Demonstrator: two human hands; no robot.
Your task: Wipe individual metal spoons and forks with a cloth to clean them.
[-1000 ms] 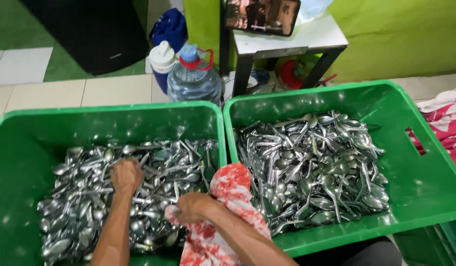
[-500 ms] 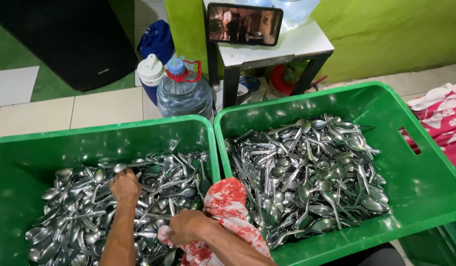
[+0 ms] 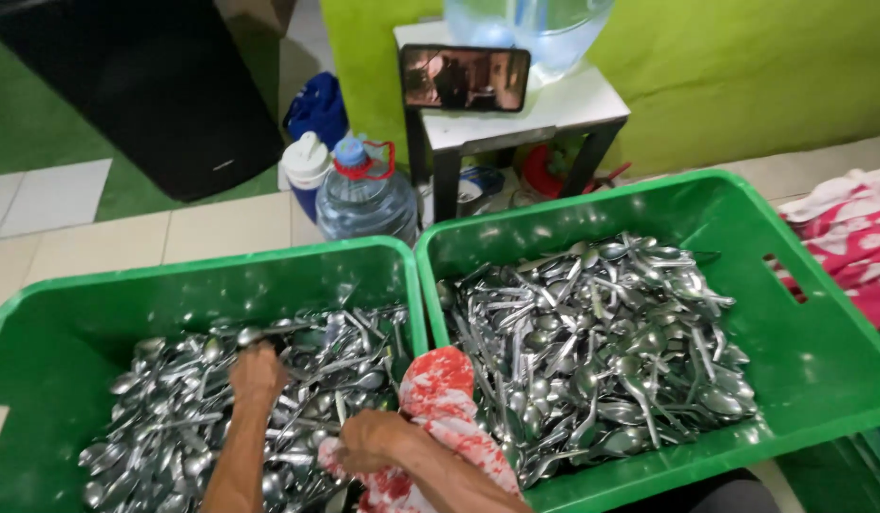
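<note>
Two green plastic crates stand side by side, each heaped with metal spoons. My left hand (image 3: 258, 372) reaches into the spoon pile (image 3: 174, 427) of the left crate (image 3: 98, 304), fingers closed around spoons. My right hand (image 3: 372, 443) grips a red and white cloth (image 3: 445, 404) draped over the wall between the crates. The right crate (image 3: 820, 361) holds a bigger heap of spoons (image 3: 602, 342), untouched by either hand.
A clear water jug with a red handle (image 3: 364, 195) and a white-capped bottle (image 3: 305, 166) stand on the tiled floor behind the crates. A small white table (image 3: 545, 109) carries a phone (image 3: 465, 78) and a large water bottle. Pink patterned fabric (image 3: 853, 237) lies at right.
The view has tilted so the crates sit lower in frame. My left hand has shifted slightly deeper into the left crate's spoons. My right hand stays on the cloth.
</note>
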